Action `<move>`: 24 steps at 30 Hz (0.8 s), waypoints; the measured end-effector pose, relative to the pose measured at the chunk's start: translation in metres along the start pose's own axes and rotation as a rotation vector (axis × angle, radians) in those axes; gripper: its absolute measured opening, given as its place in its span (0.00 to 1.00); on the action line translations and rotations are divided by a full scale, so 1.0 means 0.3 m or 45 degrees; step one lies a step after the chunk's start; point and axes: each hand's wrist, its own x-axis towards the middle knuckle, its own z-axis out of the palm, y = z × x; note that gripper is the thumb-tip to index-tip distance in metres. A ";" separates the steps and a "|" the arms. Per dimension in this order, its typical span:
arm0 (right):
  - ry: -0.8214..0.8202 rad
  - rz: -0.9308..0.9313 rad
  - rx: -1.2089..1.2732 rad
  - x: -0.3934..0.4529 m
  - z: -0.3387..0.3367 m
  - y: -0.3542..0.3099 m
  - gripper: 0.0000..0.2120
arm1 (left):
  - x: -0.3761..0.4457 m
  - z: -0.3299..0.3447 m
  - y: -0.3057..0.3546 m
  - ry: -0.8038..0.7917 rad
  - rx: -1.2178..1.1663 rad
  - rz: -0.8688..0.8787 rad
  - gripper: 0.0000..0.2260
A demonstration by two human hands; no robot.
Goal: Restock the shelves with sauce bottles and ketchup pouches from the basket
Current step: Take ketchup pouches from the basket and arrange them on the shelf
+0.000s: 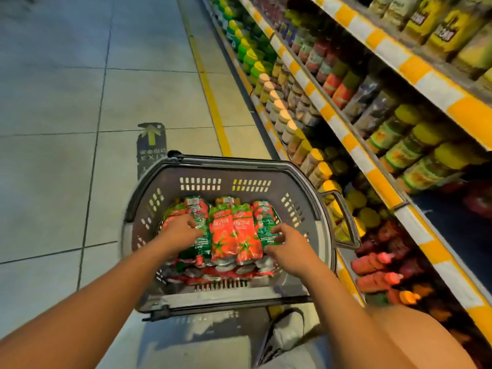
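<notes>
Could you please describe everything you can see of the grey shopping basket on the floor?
The basket is grey plastic with slotted side walls and a dark rim. It stands upright on the tiled floor beside the shelves, one handle hanging at its right side. Red and green ketchup pouches lie stacked inside. The left hand and right hand reach in, fingers curled on pouches at either side of the stack.
</notes>
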 end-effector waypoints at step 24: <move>-0.206 0.428 0.356 0.262 0.186 0.064 0.39 | 0.000 0.275 0.105 -0.051 -0.217 -0.266 0.17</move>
